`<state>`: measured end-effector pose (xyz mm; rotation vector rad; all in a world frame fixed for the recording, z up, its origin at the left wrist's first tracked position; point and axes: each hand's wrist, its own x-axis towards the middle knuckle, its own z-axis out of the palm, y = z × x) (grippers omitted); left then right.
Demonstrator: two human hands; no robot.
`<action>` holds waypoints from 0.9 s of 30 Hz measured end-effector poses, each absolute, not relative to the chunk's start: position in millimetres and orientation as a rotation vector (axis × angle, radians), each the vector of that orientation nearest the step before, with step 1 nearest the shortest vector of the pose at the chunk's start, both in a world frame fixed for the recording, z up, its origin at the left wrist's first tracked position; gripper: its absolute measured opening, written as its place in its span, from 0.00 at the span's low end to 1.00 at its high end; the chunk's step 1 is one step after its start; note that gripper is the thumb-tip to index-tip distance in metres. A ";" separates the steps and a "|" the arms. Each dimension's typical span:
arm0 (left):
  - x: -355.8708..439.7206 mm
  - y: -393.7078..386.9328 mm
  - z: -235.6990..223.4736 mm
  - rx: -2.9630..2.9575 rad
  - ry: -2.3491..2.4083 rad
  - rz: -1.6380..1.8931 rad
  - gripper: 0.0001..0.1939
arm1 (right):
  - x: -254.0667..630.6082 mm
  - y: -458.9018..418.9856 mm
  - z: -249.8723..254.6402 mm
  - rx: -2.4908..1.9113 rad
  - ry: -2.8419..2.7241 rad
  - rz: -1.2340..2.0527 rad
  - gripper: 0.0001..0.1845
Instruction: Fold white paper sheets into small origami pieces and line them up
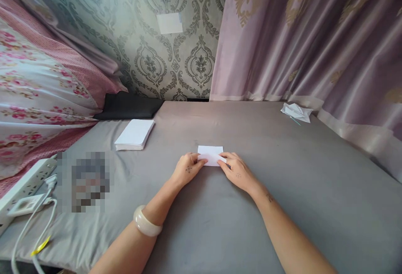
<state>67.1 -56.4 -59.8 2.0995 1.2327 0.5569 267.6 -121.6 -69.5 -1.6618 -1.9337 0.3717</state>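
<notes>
A small folded white paper (210, 154) lies on the grey bed sheet (282, 190) in the middle of the view. My left hand (187, 168) presses its near left corner with the fingertips pinched together. My right hand (236, 170) presses the near right edge, fingers close together on the paper. Both hands lie low on the sheet, the paper between them. A pale bangle (146, 222) sits on my left wrist.
A stack of white paper (135, 134) lies to the back left, beside a black cushion (128, 106). Crumpled white paper (297, 111) lies at the back right by the pink curtain (314, 35). A white power strip (27, 186) with cables sits at the left edge.
</notes>
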 end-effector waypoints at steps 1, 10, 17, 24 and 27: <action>67.2 -55.1 -61.1 2.027 1.221 0.576 0.18 | 267.2 -119.9 -72.2 -1.669 -1.907 0.360 0.19; 72.8 -51.7 -62.6 1.808 1.386 0.626 0.18 | 263.3 -103.5 -87.2 -1.753 -1.733 0.332 0.19; 64.0 -50.3 -61.6 1.850 1.175 0.541 0.15 | 272.5 -111.0 -78.4 -1.641 -1.813 0.522 0.09; 57.2 -43.8 -72.7 2.542 0.931 0.637 0.15 | 280.3 -106.6 -85.3 -1.354 -1.812 0.459 0.14; 59.0 -45.7 -71.9 2.807 0.900 0.601 0.15 | 277.6 -109.1 -81.8 -1.515 -1.881 0.234 0.23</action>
